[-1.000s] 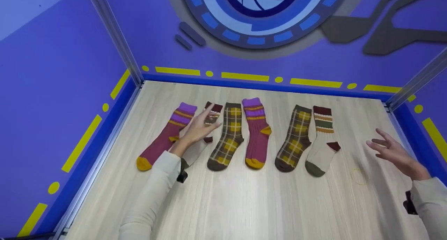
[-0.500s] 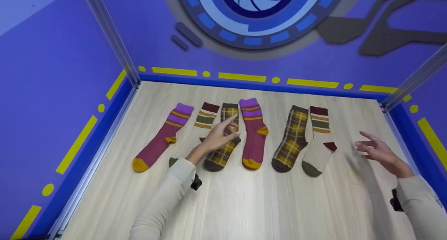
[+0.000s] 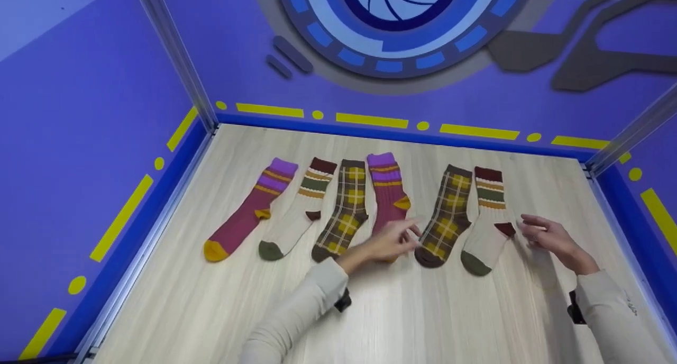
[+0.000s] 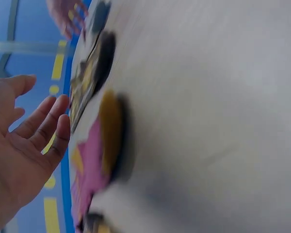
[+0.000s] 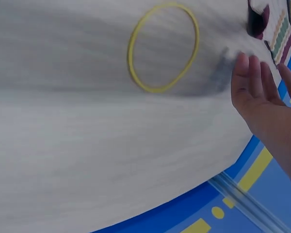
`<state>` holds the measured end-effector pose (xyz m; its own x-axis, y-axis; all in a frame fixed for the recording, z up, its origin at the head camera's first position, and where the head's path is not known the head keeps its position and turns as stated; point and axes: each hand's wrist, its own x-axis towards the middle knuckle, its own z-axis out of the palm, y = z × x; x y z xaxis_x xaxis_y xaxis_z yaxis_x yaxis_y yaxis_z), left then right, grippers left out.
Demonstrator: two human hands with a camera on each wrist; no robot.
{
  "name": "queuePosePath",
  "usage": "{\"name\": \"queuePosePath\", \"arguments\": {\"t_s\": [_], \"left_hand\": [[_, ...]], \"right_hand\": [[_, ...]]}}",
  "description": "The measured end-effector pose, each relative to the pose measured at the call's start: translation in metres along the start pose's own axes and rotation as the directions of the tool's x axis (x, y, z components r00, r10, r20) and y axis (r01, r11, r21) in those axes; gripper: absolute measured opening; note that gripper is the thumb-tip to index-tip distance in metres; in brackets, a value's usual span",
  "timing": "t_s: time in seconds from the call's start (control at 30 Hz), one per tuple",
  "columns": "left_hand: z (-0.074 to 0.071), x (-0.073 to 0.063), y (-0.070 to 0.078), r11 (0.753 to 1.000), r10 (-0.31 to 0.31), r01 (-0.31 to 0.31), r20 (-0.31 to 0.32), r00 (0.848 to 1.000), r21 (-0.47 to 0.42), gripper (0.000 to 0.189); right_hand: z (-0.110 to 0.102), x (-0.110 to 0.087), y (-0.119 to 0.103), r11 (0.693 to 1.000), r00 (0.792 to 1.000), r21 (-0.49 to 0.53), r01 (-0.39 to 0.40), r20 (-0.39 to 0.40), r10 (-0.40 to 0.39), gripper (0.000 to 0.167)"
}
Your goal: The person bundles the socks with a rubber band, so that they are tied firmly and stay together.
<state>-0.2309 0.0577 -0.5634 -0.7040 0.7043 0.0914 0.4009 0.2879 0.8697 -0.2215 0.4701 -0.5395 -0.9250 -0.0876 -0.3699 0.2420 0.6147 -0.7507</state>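
Observation:
Several socks lie flat in a row on the table. From left to right in the head view come a maroon sock (image 3: 238, 218), a cream striped sock (image 3: 292, 218), a plaid sock (image 3: 350, 197), a second maroon sock (image 3: 389, 194), a second plaid sock (image 3: 448, 208) and a second cream striped sock (image 3: 484, 231). My left hand (image 3: 390, 242) hovers over the foot of the second maroon sock, fingers loosely bent and holding nothing. Just right of the second cream sock's heel, my right hand (image 3: 552, 239) hangs with relaxed fingers, also holding nothing.
A thin yellow ring, like a rubber band (image 5: 130, 53), lies on the pale wooden tabletop (image 3: 423, 321) below my right hand. Blue panels (image 3: 106, 142) with yellow dashes and metal corner posts wall the table at the back and both sides.
My left hand has swept right, from over the left cream sock past the plaid one to the second maroon sock. My right hand has moved left towards the second cream sock. No sock has moved.

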Motion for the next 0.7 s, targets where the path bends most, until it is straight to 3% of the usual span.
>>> {"name": "queuePosePath", "arguments": {"t_s": [0.1, 0.23, 0.43, 0.6, 0.7], "left_hand": [[0.022, 0.01, 0.006, 1.0, 0.021, -0.02, 0.051, 0.999, -0.017, 0.064], [0.047, 0.028, 0.016, 1.0, 0.016, -0.015, 0.101, 0.995, -0.01, 0.062], [0.083, 0.048, 0.032, 0.987, 0.007, -0.04, 0.211, 0.977, 0.153, 0.062], [0.103, 0.055, 0.041, 0.98, -0.078, 0.022, 0.283, 0.956, 0.196, 0.063], [0.11, 0.058, 0.045, 0.959, -0.145, 0.058, 0.305, 0.941, 0.278, 0.061]], "right_hand": [[0.004, 0.005, 0.001, 1.0, 1.0, -0.003, -0.023, -0.012, 0.023, 0.069], [0.007, 0.012, 0.0, 1.0, 0.999, 0.003, 0.005, -0.033, -0.005, 0.064], [0.017, 0.024, -0.005, 0.997, 0.995, -0.071, 0.041, -0.083, -0.047, 0.058], [0.025, 0.031, -0.007, 0.981, 0.992, -0.174, 0.092, -0.074, -0.106, 0.056], [0.026, 0.033, -0.007, 0.979, 0.992, -0.172, 0.108, -0.053, -0.118, 0.055]]}}
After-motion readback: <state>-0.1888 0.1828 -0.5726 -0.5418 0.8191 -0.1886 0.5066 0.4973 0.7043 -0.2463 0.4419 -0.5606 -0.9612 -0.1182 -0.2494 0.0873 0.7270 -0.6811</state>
